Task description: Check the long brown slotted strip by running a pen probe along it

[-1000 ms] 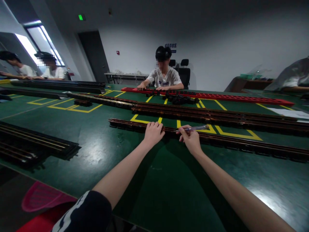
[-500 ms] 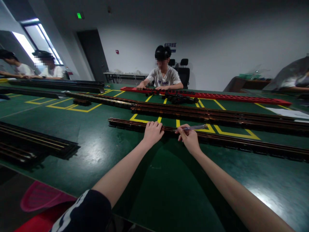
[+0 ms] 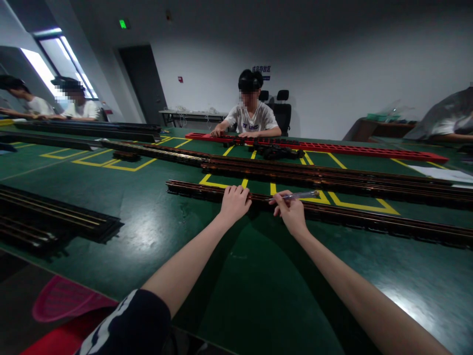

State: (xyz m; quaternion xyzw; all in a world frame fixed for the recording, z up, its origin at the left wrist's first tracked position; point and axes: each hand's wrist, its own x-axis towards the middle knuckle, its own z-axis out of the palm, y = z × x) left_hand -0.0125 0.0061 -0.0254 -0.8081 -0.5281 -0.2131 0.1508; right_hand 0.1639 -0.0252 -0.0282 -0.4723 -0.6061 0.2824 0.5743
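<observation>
A long dark rail (image 3: 354,224) with copper-coloured strips lies across the green table in front of me. My left hand (image 3: 235,201) is closed over it near its left end, fingers curled over the far side. A little to the right, my right hand (image 3: 290,212) pinches a slim screwdriver (image 3: 301,195) with a see-through handle. Its thin shaft points left at the rail, between my two hands. Whether the tip touches the rail is too small to tell.
More long dark rails (image 3: 258,170) lie just beyond, and another bundle (image 3: 55,212) sits at the left. A co-worker (image 3: 254,116) across the table handles dark parts by a red slotted rack (image 3: 332,147). A pink basket (image 3: 62,298) stands below the table edge.
Almost nothing differs. Both hands keep their places on the rail and screwdriver; the whole view has shifted very slightly.
</observation>
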